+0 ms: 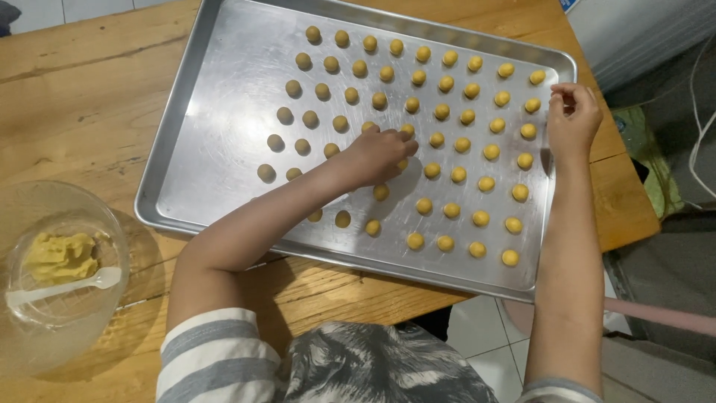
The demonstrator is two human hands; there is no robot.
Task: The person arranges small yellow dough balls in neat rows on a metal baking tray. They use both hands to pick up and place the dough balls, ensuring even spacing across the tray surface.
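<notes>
A large metal baking tray (pixel 216 172) lies on a wooden table (pixel 74 97), carrying several rows of small yellow dough balls (pixel 450 210). My left hand (pixel 379 155) rests palm down in the middle of the tray, fingertips on a dough ball near the centre rows. Over at the tray's right rim is my right hand (pixel 573 119), fingers curled together beside the outermost balls; whether it holds anything I cannot tell.
A clear glass bowl (pixel 112 224) stands at the table's left front, with yellow dough (pixel 61 256) and a white plastic spoon (pixel 67 286) inside. The tray's left part is bare metal. Tiled floor and a green cloth (pixel 649 164) show to the right.
</notes>
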